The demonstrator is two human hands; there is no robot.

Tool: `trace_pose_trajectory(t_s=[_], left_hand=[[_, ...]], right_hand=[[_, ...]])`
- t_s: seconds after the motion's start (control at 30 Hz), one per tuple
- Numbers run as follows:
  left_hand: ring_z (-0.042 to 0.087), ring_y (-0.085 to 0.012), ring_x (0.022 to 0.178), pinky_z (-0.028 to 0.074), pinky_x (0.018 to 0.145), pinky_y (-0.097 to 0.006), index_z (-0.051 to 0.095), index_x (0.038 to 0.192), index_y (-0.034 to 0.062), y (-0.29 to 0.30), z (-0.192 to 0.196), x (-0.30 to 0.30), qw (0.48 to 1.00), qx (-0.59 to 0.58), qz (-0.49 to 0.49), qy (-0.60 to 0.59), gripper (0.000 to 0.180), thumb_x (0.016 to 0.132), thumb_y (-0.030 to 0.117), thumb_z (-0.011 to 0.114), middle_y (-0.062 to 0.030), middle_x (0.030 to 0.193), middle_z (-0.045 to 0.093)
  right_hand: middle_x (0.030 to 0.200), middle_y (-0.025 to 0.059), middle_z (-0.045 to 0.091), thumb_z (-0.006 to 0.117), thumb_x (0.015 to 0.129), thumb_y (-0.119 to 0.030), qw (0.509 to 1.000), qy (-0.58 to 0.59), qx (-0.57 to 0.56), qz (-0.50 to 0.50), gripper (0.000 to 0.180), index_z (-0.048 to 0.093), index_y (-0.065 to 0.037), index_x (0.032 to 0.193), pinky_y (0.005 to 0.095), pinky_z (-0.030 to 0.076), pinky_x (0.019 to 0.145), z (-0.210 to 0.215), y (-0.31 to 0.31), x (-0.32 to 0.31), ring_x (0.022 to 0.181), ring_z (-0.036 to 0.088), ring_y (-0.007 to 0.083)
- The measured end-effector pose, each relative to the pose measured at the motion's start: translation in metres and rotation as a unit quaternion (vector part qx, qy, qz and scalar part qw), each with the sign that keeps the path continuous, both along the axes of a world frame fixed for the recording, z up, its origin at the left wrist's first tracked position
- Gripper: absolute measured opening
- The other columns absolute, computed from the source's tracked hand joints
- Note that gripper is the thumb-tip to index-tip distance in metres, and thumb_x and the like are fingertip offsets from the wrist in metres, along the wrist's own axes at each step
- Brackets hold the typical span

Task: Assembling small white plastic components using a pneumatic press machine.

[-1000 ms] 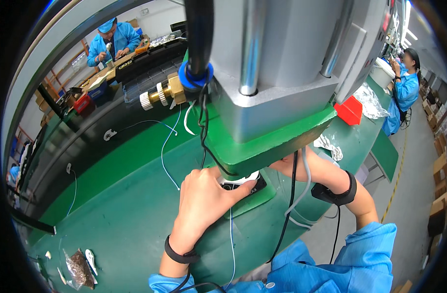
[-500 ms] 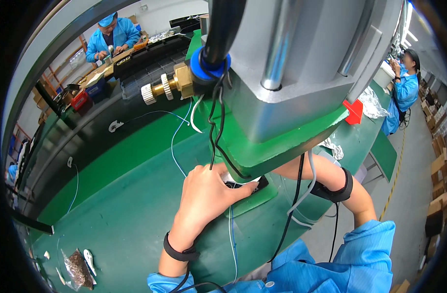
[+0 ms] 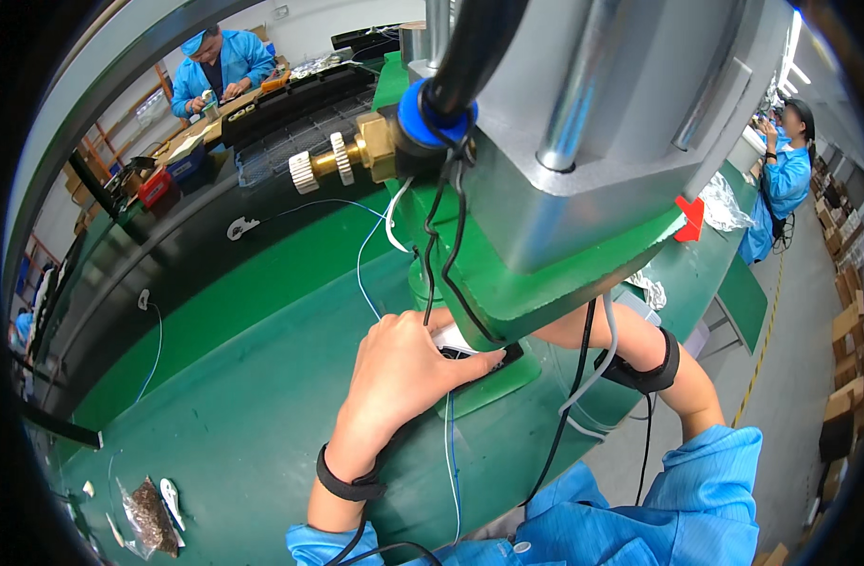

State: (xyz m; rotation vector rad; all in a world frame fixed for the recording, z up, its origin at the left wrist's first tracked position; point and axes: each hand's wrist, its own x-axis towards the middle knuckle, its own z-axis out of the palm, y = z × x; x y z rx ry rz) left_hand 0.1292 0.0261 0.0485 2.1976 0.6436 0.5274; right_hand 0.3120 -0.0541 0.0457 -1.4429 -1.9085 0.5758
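Note:
My left hand (image 3: 399,363) reaches under the head of a bench press (image 3: 545,222), a silver block over a green plate. Its thumb and fingers close round a small black and white part (image 3: 458,341), with the thumb lying along the near side. The part rests at a black fixture (image 3: 513,354) on the green press base (image 3: 507,386). Thin white and blue wires (image 3: 450,453) run down from it toward me. My right forearm (image 3: 630,340) comes in from the right; the press head hides that hand and its fingers.
Black and grey cables (image 3: 569,420) hang beside the base. A bag of brown bits (image 3: 149,519) and a white piece (image 3: 172,500) lie at the table's lower left. Wired white pieces (image 3: 241,227) sit on the green belt beyond. Co-workers in blue work far left and right.
The view has shifted slightly, so the press and far things sit a little farther right. My left hand keeps its grip on the part; my right forearm stays behind the press head.

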Motion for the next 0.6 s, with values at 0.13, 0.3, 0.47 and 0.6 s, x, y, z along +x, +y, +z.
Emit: trace_pose_trajectory(t_s=[0.13,0.3,0.47,0.6], left_hand=[[0.061,-0.0285,0.06,0.048,0.057,-0.035,0.068,0.096,0.0114,0.003,0.001,0.0,1.0,0.005,-0.022,0.022,0.041,0.067,0.041,0.07,-0.0136,0.064,0.063],[0.058,-0.0368,0.062,0.046,0.058,-0.042,0.049,0.118,-0.0002,0.008,-0.004,-0.025,0.992,0.078,-0.047,0.09,0.056,0.081,0.04,0.058,-0.0192,0.066,0.06],[0.057,-0.0393,0.065,0.043,0.057,-0.047,0.043,0.1,-0.0047,0.004,-0.003,-0.024,0.99,0.066,-0.079,0.1,0.042,0.088,0.035,0.05,-0.0218,0.067,0.058],[0.056,-0.04,0.064,0.042,0.056,-0.048,0.043,0.092,-0.0031,0.005,0.004,-0.033,0.984,0.061,-0.084,0.146,0.034,0.089,0.031,0.047,-0.0221,0.064,0.057]], right_hand=[[0.097,0.0133,0.059,0.06,0.079,-0.011,0.988,-0.096,0.119,-0.017,0.03,0.057,-0.001,0.108,0.0368,0.045,0.074,0.002,-0.02,0.013,0.085,0.057,0.0268],[0.123,0.0186,0.045,0.05,0.077,-0.002,0.904,-0.148,0.264,-0.302,0.049,0.042,0.004,0.124,0.0381,0.041,0.087,-0.023,-0.097,0.055,0.105,0.048,0.032],[0.14,0.0231,0.019,0.046,0.08,-0.04,0.886,-0.312,0.041,-0.341,0.078,0.014,0.004,0.137,0.0475,0.01,0.105,-0.101,-0.131,0.087,0.127,0.019,0.0386],[0.141,0.0231,0.016,0.043,0.081,-0.046,0.876,-0.361,0.011,-0.318,0.081,0.012,0.004,0.137,0.0486,0.008,0.105,-0.108,-0.13,0.093,0.129,0.016,0.0395]])
